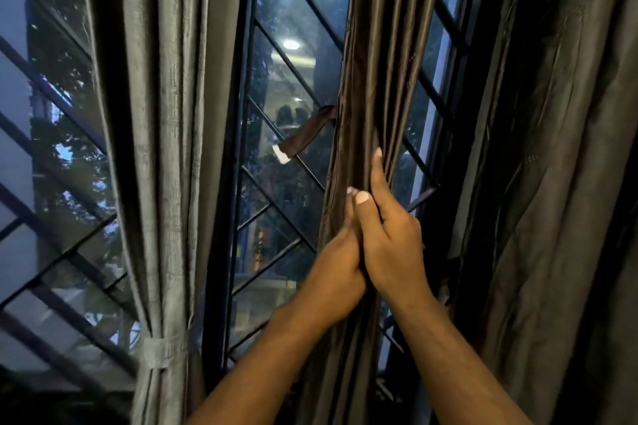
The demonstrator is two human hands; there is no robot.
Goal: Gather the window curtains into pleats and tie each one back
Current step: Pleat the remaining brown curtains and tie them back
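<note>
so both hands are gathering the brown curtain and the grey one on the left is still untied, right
Not quite. The grey curtain on the left is already tied: a matching band cinches it low down, as the head view shows. The left hand and right hand do grip the gathered brown curtain.

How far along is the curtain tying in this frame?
Done: the grey curtain is pleated and bound by its band. In hand: the left hand and right hand grip the brown curtain in folds; its tie strap dangles loose. Left: tying it, then the dark curtain at right, which looks ungathered.
</note>
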